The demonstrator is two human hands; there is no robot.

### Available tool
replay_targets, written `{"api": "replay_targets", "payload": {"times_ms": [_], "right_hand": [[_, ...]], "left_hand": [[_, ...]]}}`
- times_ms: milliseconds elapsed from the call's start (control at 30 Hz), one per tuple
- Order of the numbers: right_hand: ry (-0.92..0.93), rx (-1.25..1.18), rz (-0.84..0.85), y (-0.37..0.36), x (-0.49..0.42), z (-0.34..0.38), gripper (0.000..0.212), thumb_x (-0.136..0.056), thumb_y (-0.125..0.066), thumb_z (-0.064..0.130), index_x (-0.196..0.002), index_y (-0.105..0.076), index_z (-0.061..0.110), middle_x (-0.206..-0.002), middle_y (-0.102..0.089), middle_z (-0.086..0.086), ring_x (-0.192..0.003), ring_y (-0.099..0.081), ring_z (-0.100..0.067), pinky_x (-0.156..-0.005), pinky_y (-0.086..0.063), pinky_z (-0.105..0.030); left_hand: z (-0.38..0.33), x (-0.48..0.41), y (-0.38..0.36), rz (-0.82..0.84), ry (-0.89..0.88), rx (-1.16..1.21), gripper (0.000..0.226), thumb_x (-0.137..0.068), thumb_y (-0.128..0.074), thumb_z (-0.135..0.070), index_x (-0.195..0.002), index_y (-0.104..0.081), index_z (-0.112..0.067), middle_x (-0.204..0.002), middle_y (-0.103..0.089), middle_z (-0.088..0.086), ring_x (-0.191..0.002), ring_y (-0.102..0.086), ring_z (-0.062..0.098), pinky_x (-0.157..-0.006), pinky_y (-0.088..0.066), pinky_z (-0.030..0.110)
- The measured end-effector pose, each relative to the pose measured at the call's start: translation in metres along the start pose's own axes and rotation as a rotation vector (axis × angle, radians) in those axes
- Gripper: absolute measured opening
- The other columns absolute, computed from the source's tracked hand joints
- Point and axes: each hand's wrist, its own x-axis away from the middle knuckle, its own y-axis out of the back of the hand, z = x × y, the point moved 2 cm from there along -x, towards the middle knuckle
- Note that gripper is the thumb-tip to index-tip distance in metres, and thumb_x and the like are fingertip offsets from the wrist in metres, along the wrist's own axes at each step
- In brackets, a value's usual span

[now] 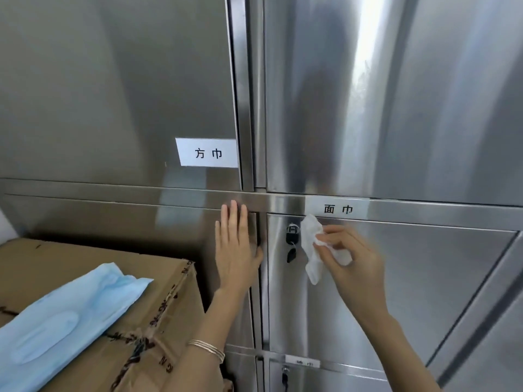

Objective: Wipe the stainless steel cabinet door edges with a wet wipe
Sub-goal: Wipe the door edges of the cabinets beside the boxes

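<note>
Far left of the padlock (291, 232) and lower: cardboard box (93, 267), taped and strapped. A pale blue wipe pack (65, 315) lies flat across its top.

Left of the padlock and above: white label (207, 153) with two black characters, stuck at the lower right corner of the upper left door (113, 80).

Just left of the padlock: left hand (236, 248), flat and wide, fingers straight and together, pointing up. The palm presses on the lower left door (127, 222) beside its right edge. The fingertips reach the horizontal steel rail (141, 192), and the thumb lies along the gap between the doors. Thin bangles (208, 349) sit on that forearm, below and left of the padlock.

The padlock itself is dark-bodied and hangs at the top left corner of the lower right door (438, 278). A dark key (291, 254) dangles under it.

Just right of the padlock: white wet wipe (310, 239), crumpled. Its upper end touches the top edge of the lower right door and its tail hangs loose below. The right hand (353, 258) pinches it between curled fingers and thumb; the hand is slightly blurred.

Above and right of the padlock: second label (338, 208) on the rail, two characters.

Well below the padlock: a smaller lock (285, 376) on the next door down, with a label beside it too blurred to read.
</note>
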Motion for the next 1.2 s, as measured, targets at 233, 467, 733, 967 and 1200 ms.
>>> {"api": "replay_targets", "payload": {"times_ms": [233, 467, 733, 967, 1200], "right_hand": [[0.021, 0.177, 0.031, 0.025, 0.024, 0.008, 0.012, -0.077, -0.072, -0.002, -0.08, -0.071, 0.009, -0.098, -0.067, 0.002, -0.086, -0.062, -0.01, -0.077, -0.049, -0.022], [0.139, 0.166, 0.104, 0.039, 0.051, 0.025, 0.008, -0.077, -0.073, 0.001, -0.083, -0.071, 0.006, -0.099, -0.067, -0.001, -0.089, -0.063, -0.013, -0.076, -0.052, -0.028], [0.136, -0.045, 0.063, 0.078, 0.095, 0.04, 0.017, -0.076, -0.073, -0.006, -0.084, -0.072, 0.009, -0.098, -0.067, -0.001, -0.094, -0.062, -0.008, -0.085, -0.047, -0.019], [0.501, -0.235, 0.07, 0.117, 0.15, 0.076, 0.015, -0.083, -0.064, -0.005, -0.094, -0.071, 0.003, -0.105, -0.065, -0.008, -0.1, -0.061, -0.013, -0.086, -0.048, -0.025], [0.599, -0.25, 0.032, 0.095, 0.164, 0.096, 0.016, -0.079, -0.066, -0.013, -0.09, -0.072, -0.003, -0.104, -0.066, -0.015, -0.092, -0.06, -0.022, -0.084, -0.049, -0.028]], "left_hand": [[0.002, 0.025, 0.008, 0.049, 0.108, 0.241, 0.108, -0.072, -0.079, -0.016, -0.152, -0.006, -0.007, -0.16, -0.017, 0.012, -0.148, -0.011, 0.022, -0.12, -0.014, 0.04], [-0.001, 0.092, 0.05, 0.109, 0.113, 0.366, 0.051, -0.076, -0.076, -0.02, -0.121, -0.053, -0.013, -0.097, -0.065, -0.005, -0.117, -0.053, 0.017, -0.11, -0.035, 0.038], [-0.049, 0.182, 0.1, 0.146, 0.352, 0.701, 0.053, -0.09, -0.066, -0.022, -0.132, -0.037, -0.035, -0.098, -0.065, -0.03, -0.09, -0.065, -0.001, -0.083, -0.053, 0.021], [-0.099, 0.25, 0.128, 0.283, 0.51, 0.807, 0.056, -0.085, -0.058, -0.06, -0.115, -0.048, -0.014, -0.089, -0.053, 0.005, -0.076, -0.052, 0.017, -0.08, -0.049, 0.042], [-0.134, 0.277, 0.139, 0.19, 0.483, 0.715, 0.054, -0.085, -0.05, -0.054, -0.1, -0.04, -0.003, -0.087, -0.06, 0.029, -0.073, -0.045, 0.015, -0.07, -0.046, 0.045]]}}
